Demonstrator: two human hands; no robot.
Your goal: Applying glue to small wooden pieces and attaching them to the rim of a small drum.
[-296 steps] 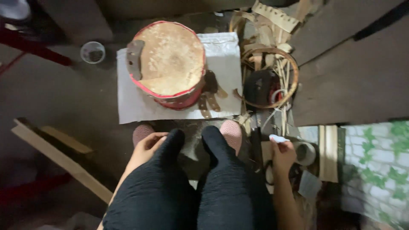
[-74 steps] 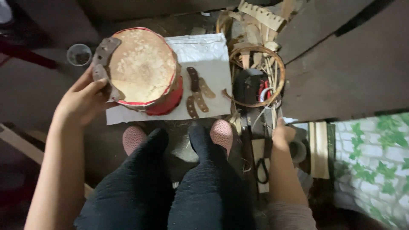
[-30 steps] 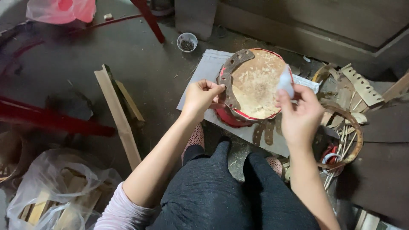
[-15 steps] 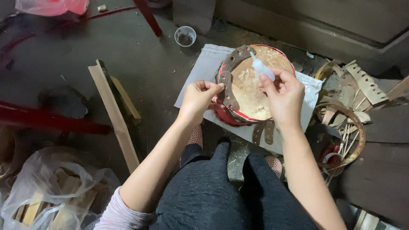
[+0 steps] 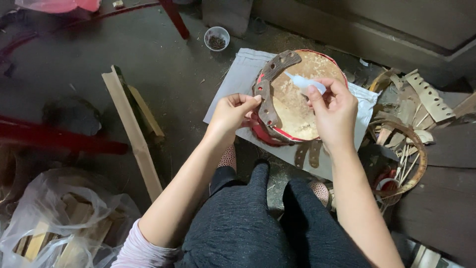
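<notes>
A small red drum (image 5: 290, 106) with a tan skin top stands on a white cloth (image 5: 238, 84) on the floor. Curved brown leather strips with holes (image 5: 270, 74) lie along its left rim. My left hand (image 5: 233, 111) pinches one strip at the rim's left edge. My right hand (image 5: 334, 111) holds a small white squeeze bottle (image 5: 305, 83) over the skin, its nozzle pointing left toward the strips.
A small cup of dark bits (image 5: 216, 38) sits behind the cloth. Wooden slats (image 5: 134, 129) lie at left, a plastic bag of wood scraps (image 5: 59, 228) at lower left. Hoops, perforated strips and sticks (image 5: 406, 144) pile up at right. My knees (image 5: 263, 223) are below.
The head camera swung left from a straight-down view. My right hand brought the bottle over the drum and lowered its nozzle toward the strips; my left hand stayed at the rim.
</notes>
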